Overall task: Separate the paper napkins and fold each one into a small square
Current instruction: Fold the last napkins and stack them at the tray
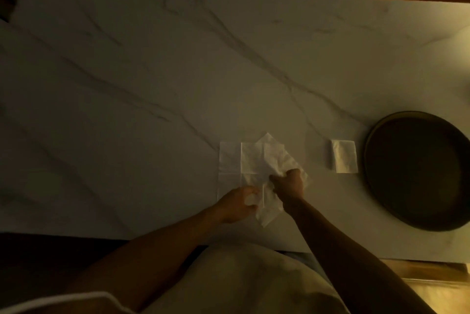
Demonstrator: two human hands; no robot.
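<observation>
While several white paper napkins lie overlapped in a loose pile near the front edge of a pale, dark-veined marble surface, a person seen from above works at them with both bare hands. At the pile's front right, the right hand has its fingers curled and pinches a crumpled fold of one napkin. Just to its left, the left hand also has its fingers curled in, pinching the napkin's front edge close by. A corner of that napkin trails toward the person between the two wrists. The rest of the pile lies flat, its sheets fanned at different angles behind the hands. To the right, apart from the pile, one napkin already folded into a small square rests on the surface. Just beyond it sits a dark round tray, which holds nothing that can be seen. The light is dim and warm, so fine creases are hard to make out. The step in hand seems to be peeling a single napkin off the pile, with one fold job done and several left. The next move likely calls for lifting the pinched sheet clear without dragging its neighbours, then laying it flat for folding.
</observation>
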